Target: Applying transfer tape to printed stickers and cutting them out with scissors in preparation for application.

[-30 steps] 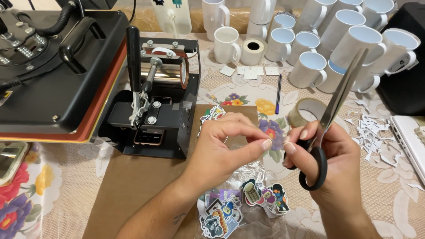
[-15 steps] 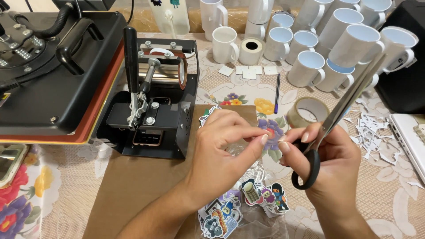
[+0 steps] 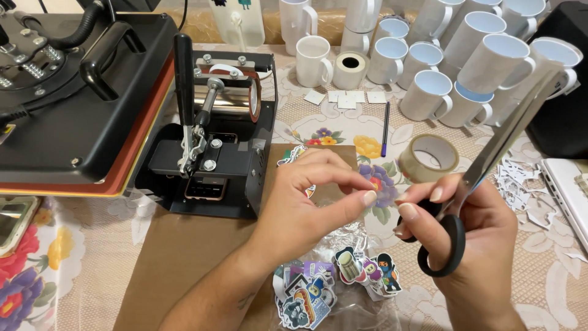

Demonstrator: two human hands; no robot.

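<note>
Two hands are meeting fingertip to fingertip above a heap of stickers (image 3: pixel 334 285) on the bench (image 3: pixel 92 263).

The left hand (image 3: pixel 306 202) is reaching in from below with its wrist bent, fingers curled and thumb pressing toward the forefinger in a pinch; what it is pinching is too small to tell. Just beside its fingertips, the right hand (image 3: pixel 471 245) is closing around the black handles of a pair of scissors (image 3: pixel 484 178), thumb through one loop, the blades pointing up and away toward a cluster of white mugs (image 3: pixel 453 67) far beyond it. The stickers are lying directly beneath both hands on clear plastic over brown cardboard (image 3: pixel 184 257). A roll of tape (image 3: pixel 429 156) is sitting just past the right hand's fingers, a black mug press (image 3: pixel 214 135) beyond the left hand, and paper scraps (image 3: pixel 527 184) are lying at the right hand's outer side.
</note>
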